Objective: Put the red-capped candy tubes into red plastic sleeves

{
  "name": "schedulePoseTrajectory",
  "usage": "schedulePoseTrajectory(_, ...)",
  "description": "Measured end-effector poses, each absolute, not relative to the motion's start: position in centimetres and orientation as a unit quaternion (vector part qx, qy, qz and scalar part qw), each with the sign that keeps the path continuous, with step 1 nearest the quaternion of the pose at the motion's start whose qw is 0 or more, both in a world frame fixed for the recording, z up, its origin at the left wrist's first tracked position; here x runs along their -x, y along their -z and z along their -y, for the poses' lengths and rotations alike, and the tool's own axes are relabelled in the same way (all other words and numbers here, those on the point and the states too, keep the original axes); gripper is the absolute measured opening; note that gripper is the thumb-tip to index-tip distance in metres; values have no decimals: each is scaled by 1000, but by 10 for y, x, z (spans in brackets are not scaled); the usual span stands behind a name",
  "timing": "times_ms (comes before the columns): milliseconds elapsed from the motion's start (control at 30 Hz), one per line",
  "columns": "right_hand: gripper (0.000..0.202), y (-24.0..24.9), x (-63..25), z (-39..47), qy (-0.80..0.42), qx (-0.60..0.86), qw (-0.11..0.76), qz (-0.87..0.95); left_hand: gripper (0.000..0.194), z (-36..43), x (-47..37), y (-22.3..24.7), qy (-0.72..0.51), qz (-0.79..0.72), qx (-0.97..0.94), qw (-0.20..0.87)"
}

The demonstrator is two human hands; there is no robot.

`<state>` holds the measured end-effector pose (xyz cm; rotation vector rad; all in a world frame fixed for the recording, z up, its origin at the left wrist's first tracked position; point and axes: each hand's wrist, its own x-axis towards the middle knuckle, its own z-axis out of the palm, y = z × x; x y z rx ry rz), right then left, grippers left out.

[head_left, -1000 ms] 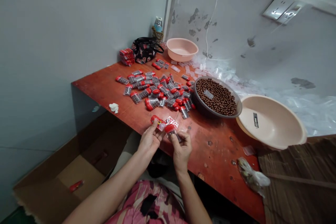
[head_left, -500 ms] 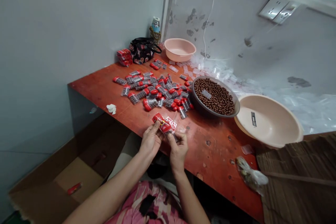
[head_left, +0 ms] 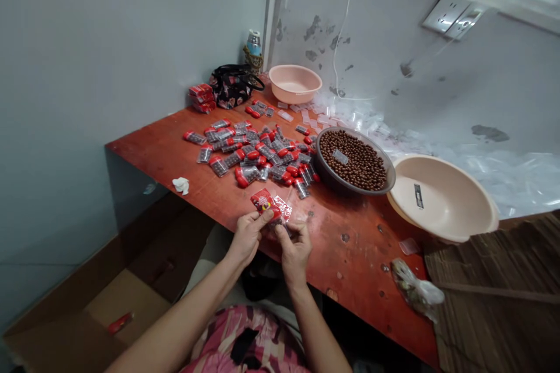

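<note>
Near the table's front edge, both hands are on a red printed packet (head_left: 265,200) with a clear plastic part. My left hand (head_left: 248,235) pinches it from the left, thumb on top. My right hand (head_left: 296,247) is closed on its lower right end, where small dark pieces show between the fingers. Just beyond lies a heap of small clear packs with red ends (head_left: 247,172), filled with dark balls. To the right of the heap stands a grey basin (head_left: 321,172) full of brown balls, with a small clear plastic tray (head_left: 340,157) on top.
A cream basin (head_left: 455,204) stands at the right beside brown cardboard (head_left: 494,297) and a knotted plastic bag (head_left: 415,287). At the back are a pink basin (head_left: 295,84), a dark flowered bag (head_left: 230,86), red boxes (head_left: 202,98) and many clear trays (head_left: 371,119). Crumpled tissue (head_left: 181,186) lies front left.
My left hand has shifted its grip: its thumb now reaches further right across the packet, uncovering more of the red print. The right hand keeps its hold. The view has turned slightly.
</note>
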<state>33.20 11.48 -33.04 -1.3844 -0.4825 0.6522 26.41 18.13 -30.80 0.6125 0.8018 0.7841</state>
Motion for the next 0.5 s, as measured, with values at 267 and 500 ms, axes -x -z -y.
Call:
schedulePoseTrajectory(267,16,342,-330,-112,-261,644,679,235,11,-181,-264,311,-359,-392,-254,808)
schedulePoseTrajectory(500,18,343,-332,-112,-322,604,708,172,14,-176,-265,316,-331,-391,-242,824)
